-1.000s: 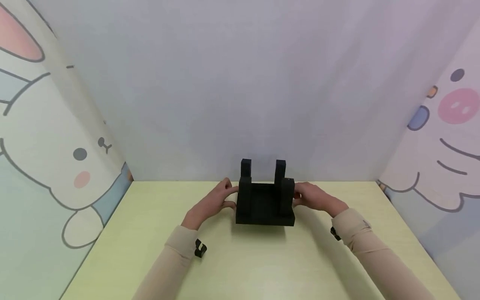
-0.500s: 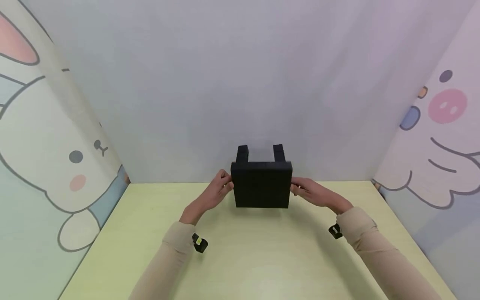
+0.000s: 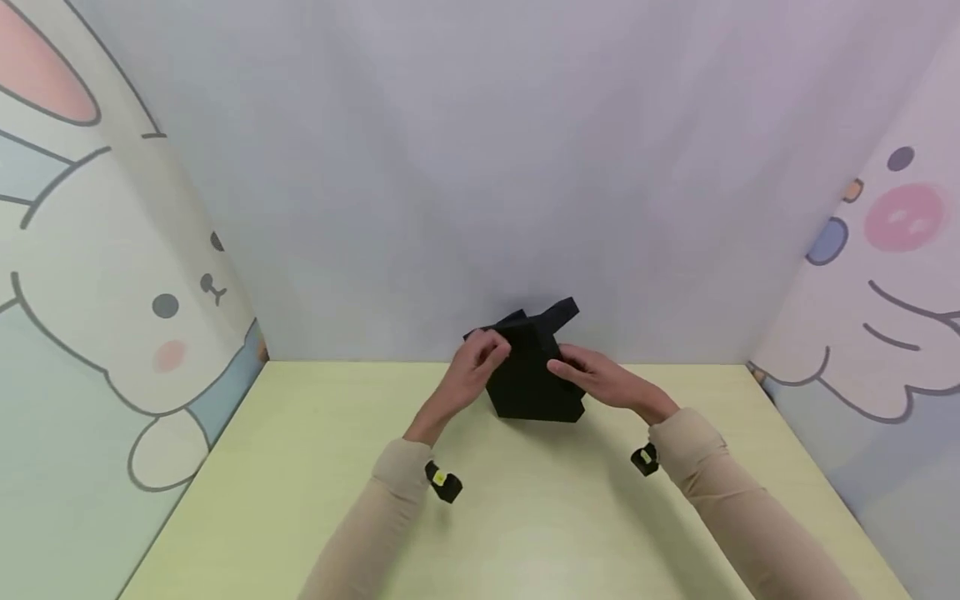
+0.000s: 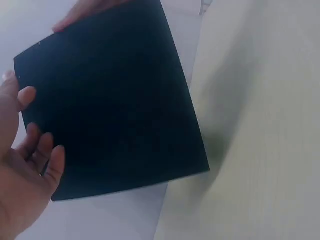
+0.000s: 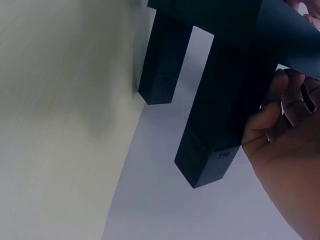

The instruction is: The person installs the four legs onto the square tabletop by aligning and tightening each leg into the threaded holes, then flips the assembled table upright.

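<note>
A matte black legged stand (image 3: 528, 392), a square panel with blocky legs, is held tilted above the table near the back. In the left wrist view the flat panel (image 4: 115, 110) faces the camera. My left hand (image 3: 472, 367) pinches it at its upper left edge, some fingers curled in front of the panel. On the other side my right hand (image 3: 600, 379) grips the stand, thumb toward me. The right wrist view shows that hand's fingers curled beside a leg (image 5: 215, 110) with small marking on its end. Another leg (image 5: 165, 60) points the same way.
A pale yellow table (image 3: 525, 517) reaches to a grey-white curtain (image 3: 487, 167) right behind the stand. Cartoon-printed side panels stand at left (image 3: 97, 275) and right (image 3: 885, 317). Small black devices are on the left wrist (image 3: 444, 483) and right wrist (image 3: 645, 458).
The stand has turned from legs toward me to flat panel toward me, then twisted sideways with legs pointing back and right. The left hand has moved right and onto its upper edge.
</note>
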Available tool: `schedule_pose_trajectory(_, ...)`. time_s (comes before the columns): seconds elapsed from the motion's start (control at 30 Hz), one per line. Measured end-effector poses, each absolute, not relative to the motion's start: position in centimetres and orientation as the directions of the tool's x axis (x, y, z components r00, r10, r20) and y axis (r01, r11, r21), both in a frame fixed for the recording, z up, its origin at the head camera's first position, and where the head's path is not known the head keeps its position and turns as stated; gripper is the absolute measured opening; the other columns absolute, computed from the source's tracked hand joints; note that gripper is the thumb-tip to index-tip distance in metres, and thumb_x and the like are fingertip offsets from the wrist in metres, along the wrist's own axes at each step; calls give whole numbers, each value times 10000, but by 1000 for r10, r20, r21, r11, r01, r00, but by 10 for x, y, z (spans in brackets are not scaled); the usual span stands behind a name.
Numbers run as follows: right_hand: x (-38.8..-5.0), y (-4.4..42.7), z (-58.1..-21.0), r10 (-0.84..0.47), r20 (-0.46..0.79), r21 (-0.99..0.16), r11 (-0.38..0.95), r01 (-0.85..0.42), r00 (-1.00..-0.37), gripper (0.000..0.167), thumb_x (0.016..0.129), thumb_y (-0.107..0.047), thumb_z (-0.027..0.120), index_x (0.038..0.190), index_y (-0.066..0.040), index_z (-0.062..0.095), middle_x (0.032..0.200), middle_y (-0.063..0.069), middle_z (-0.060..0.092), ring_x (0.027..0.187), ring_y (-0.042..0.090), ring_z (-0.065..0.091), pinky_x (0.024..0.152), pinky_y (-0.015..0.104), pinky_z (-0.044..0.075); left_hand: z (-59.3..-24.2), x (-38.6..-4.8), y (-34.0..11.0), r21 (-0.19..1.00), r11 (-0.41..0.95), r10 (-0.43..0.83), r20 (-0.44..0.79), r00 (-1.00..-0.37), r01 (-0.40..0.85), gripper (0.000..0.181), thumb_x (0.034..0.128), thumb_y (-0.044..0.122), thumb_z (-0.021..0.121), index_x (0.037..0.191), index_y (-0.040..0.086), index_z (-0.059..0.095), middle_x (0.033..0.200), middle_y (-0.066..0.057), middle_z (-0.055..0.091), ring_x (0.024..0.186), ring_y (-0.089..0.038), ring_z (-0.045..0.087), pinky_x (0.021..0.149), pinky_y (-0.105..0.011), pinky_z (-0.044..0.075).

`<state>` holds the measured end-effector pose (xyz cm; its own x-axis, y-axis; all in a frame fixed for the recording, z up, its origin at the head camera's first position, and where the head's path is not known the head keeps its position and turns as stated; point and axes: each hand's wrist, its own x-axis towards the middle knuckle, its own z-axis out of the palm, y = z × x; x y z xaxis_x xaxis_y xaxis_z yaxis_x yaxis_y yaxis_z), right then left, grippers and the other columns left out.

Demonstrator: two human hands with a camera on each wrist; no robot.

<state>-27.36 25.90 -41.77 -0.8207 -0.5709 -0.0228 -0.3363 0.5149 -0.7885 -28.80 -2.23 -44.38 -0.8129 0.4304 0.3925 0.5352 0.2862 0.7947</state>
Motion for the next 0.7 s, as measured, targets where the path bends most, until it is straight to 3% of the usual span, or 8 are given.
schedule_pose_trajectory(0.2,-271,259,-418,-498,17,-801,512,-310,-867,321,1088,-366,474,885,-119,439,777,27,342,672,117,323,648,289,344,-457,-293,-46,820,341,293,373,-880,461,104,1021,213,624,980,130,579,860,-50,439,888,-181,434,769,-307,378)
schedule_pose_trajectory(0.47,-272,268,-422,-457,26,-824,493,-278,-889,378,1091,-416,442,889,-99,394,813,47,317,711,138,309,671,299,338,-489,-295,-65,822,440,272,261,-926,361,171,1006,302,649,1005,140,594,869,-23,459,866,-166,455,790,-289,384)
schedule_pose_trajectory(0.7,-273,272,-423,-437,5,-844,481,-238,-899,402,1086,-464,425,930,-95,412,883,56,344,811,167,370,728,351,361,-495,-295,-61,799,487,334,202,-921,352,204,1038,314,592,1145,151,651,915,-40,525,855,-154,464,769,-299,388)
